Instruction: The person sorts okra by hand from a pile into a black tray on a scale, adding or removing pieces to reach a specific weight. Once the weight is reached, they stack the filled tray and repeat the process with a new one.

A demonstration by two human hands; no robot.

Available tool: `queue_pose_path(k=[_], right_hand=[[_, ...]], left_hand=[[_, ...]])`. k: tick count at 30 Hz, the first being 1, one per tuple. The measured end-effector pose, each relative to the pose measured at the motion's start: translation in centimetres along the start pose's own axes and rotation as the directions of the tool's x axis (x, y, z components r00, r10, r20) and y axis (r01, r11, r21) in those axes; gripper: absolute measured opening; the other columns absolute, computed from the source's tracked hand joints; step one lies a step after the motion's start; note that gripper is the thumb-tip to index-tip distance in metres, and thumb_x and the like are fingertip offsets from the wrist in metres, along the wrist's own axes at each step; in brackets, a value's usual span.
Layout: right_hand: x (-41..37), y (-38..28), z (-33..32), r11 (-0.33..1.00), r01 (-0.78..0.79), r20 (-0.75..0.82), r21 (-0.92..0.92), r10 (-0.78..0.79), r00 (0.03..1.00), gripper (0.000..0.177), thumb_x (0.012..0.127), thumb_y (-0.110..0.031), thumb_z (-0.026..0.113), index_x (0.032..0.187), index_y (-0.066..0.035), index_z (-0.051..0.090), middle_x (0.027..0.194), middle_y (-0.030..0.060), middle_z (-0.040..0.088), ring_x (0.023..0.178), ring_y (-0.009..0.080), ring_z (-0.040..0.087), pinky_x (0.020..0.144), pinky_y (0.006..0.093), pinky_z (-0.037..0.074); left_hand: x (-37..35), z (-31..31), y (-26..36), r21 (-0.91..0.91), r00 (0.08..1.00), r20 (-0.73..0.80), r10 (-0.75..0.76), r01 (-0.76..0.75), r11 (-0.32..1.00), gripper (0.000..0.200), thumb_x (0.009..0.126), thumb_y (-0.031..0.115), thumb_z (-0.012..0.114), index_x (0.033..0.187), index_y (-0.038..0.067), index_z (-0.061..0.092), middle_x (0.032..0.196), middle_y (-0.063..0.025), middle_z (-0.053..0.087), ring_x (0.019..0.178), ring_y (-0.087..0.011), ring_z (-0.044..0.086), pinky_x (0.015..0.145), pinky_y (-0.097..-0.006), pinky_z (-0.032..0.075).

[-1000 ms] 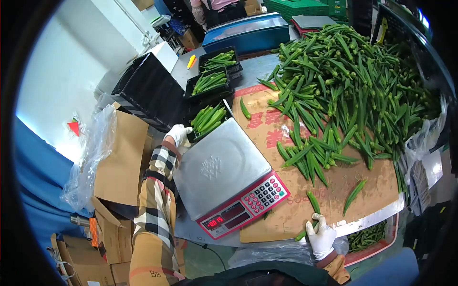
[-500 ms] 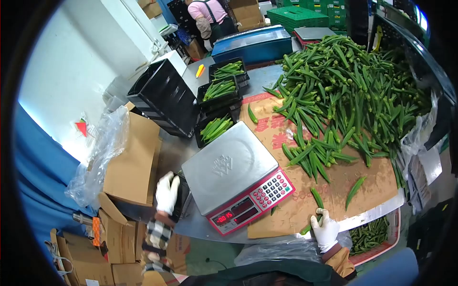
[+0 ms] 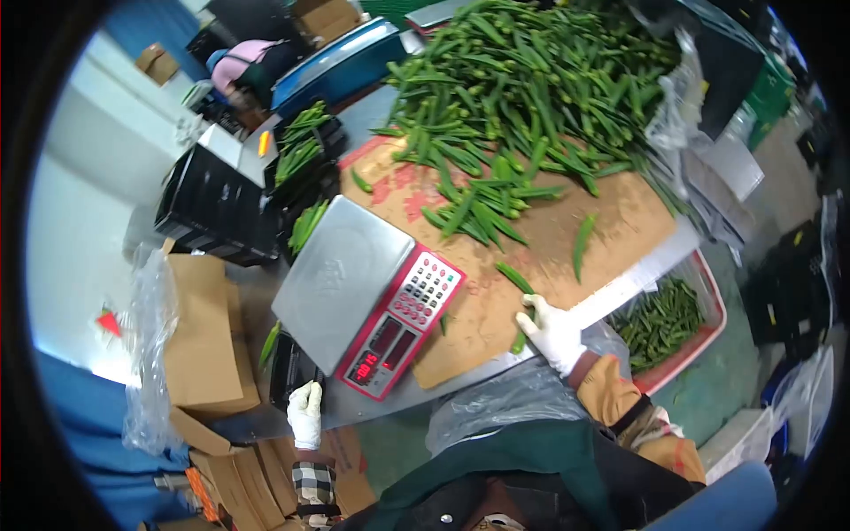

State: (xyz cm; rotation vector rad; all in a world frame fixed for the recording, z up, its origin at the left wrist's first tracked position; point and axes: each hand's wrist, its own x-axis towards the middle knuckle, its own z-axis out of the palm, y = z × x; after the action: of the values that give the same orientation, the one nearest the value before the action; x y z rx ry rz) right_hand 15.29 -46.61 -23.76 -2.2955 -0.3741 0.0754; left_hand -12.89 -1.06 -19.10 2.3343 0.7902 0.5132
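Note:
My left hand [image 3: 305,414], in a white glove, has its fingertips pinched at the near edge of a black tray [image 3: 285,367]. That tray lies at the left of the electronic scale [image 3: 341,274], partly under its edge, with an okra pod [image 3: 269,343] beside it. The scale's steel pan is bare and its red display is lit. My right hand [image 3: 553,334], also gloved, rests at the cardboard's front edge with thumb and forefinger apart. One okra pod [image 3: 514,277] points at the forefinger; another pod [image 3: 519,342] shows just below the thumb.
A large okra heap [image 3: 540,84] covers the back of the cardboard sheet [image 3: 620,221]. Black trays of okra [image 3: 301,150] stand behind the scale, near stacked black trays [image 3: 217,208]. A red-rimmed crate [image 3: 715,296] sits low right. A co-worker [image 3: 252,66] bends at the back.
The view has turned and shifted, so the table sits differently in frame. My left hand has drawn back from over the black tray to its near edge. My right hand stays by the same pods.

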Motion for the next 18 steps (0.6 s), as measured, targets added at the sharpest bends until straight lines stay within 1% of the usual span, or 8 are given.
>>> queue_pose_path(k=[4, 5, 9, 12, 14, 16, 17, 18], right_hand=[[-0.4, -1.1, -1.8, 0.998, 0.021, 0.101, -0.064, -0.015, 0.995, 0.052, 0.095, -0.04, 0.068, 0.134, -0.008, 0.058, 0.087, 0.0131, 0.072, 0.08, 0.0318, 0.071, 0.073, 0.0429, 0.055], [-0.7, -0.5, -1.2, 0.998, 0.05, 0.077, -0.045, -0.046, 0.996, 0.069, 0.091, -0.038, 0.073, 0.148, -0.007, 0.048, 0.082, 0.0098, 0.069, 0.075, 0.031, 0.069, 0.071, 0.0421, 0.054], [-1.5, -1.6, -2.3, 0.999, 0.009, 0.13, 0.033, -0.014, 0.991, 0.1, 0.084, -0.029, 0.079, 0.162, -0.003, 0.022, 0.081, 0.0077, 0.067, 0.071, 0.0274, 0.066, 0.069, 0.039, 0.052], [-2.1, -1.4, -1.7, 0.989, -0.013, 0.001, 0.146, 0.013, 1.0, 0.078, 0.088, -0.021, 0.078, 0.156, -0.005, 0.041, 0.074, 0.0033, 0.063, 0.062, 0.0191, 0.061, 0.062, 0.0332, 0.051], [-1.7, -0.1, -1.2, 0.929, -0.115, 0.011, 0.353, 0.119, 0.993, 0.061, 0.09, -0.022, 0.076, 0.142, -0.001, 0.054, 0.077, 0.0018, 0.063, 0.066, 0.0165, 0.06, 0.066, 0.0323, 0.05], [-0.2, -0.9, -3.5, 0.684, -0.366, 0.197, 0.632, 0.315, 0.929, 0.027, 0.097, -0.019, 0.068, 0.115, 0.0, 0.069, 0.08, -0.0026, 0.062, 0.073, 0.0087, 0.056, 0.069, 0.0274, 0.049], [0.7, 0.0, -3.9, 0.677, -0.323, 0.159, 0.662, 0.294, 0.942, 0.023, 0.099, -0.017, 0.065, 0.115, -0.001, 0.069, 0.081, -0.003, 0.062, 0.074, 0.0075, 0.055, 0.068, 0.0268, 0.048], [1.6, 1.2, -4.4, 0.668, -0.279, 0.122, 0.69, 0.273, 0.954, 0.02, 0.101, -0.015, 0.062, 0.115, -0.001, 0.068, 0.082, -0.0033, 0.062, 0.074, 0.0063, 0.054, 0.067, 0.0262, 0.047]], left_hand=[[0.8, 0.5, -0.3, -0.208, 0.99, 0.046, -0.132, 0.139, 0.968, 0.02, 0.099, 0.014, 0.071, 0.108, -0.003, 0.073, 0.098, -0.0048, 0.072, 0.092, -0.0118, 0.063, 0.086, -0.0267, 0.052], [1.2, 0.3, -0.1, -0.199, 0.967, 0.063, -0.248, 0.255, 0.946, 0.018, 0.099, 0.015, 0.071, 0.106, -0.002, 0.073, 0.098, -0.0028, 0.071, 0.089, -0.01, 0.063, 0.084, -0.0254, 0.052], [2.9, 0.0, -1.9, -0.257, 0.963, 0.085, -0.255, 0.269, 0.928, 0.015, 0.099, 0.017, 0.072, 0.095, 0.003, 0.072, 0.087, 0.0034, 0.067, 0.075, -0.0043, 0.053, 0.066, -0.0225, 0.044], [3.1, 0.5, -0.6, -0.088, 0.994, -0.02, -0.105, 0.103, 0.991, 0.023, 0.102, 0.015, 0.068, 0.08, 0.009, 0.062, 0.072, 0.0079, 0.054, 0.066, -0.003, 0.045, 0.059, -0.0251, 0.04], [3.4, 1.2, -0.3, 0.355, 0.985, -0.114, 0.128, -0.079, 0.931, 0.027, 0.095, 0.014, 0.073, 0.077, 0.007, 0.055, 0.069, -0.0013, 0.054, 0.062, -0.016, 0.048, 0.061, -0.035, 0.043], [3.1, 1.5, 3.4, 0.602, 0.929, -0.081, 0.36, -0.242, 0.761, 0.024, 0.091, 0.012, 0.076, 0.079, 0.005, 0.056, 0.071, -0.0081, 0.058, 0.064, -0.0249, 0.052, 0.065, -0.0398, 0.045], [3.0, 1.5, 4.0, 0.581, 0.969, -0.085, 0.233, -0.141, 0.801, 0.023, 0.086, 0.008, 0.078, 0.08, 0.003, 0.056, 0.079, -0.015, 0.06, 0.071, -0.0353, 0.054, 0.071, -0.0445, 0.047], [3.0, 1.4, 3.8, 0.588, 0.979, -0.071, 0.19, -0.113, 0.801, 0.023, 0.085, 0.008, 0.079, 0.079, 0.004, 0.057, 0.079, -0.0137, 0.06, 0.073, -0.0333, 0.056, 0.072, -0.0435, 0.048]])
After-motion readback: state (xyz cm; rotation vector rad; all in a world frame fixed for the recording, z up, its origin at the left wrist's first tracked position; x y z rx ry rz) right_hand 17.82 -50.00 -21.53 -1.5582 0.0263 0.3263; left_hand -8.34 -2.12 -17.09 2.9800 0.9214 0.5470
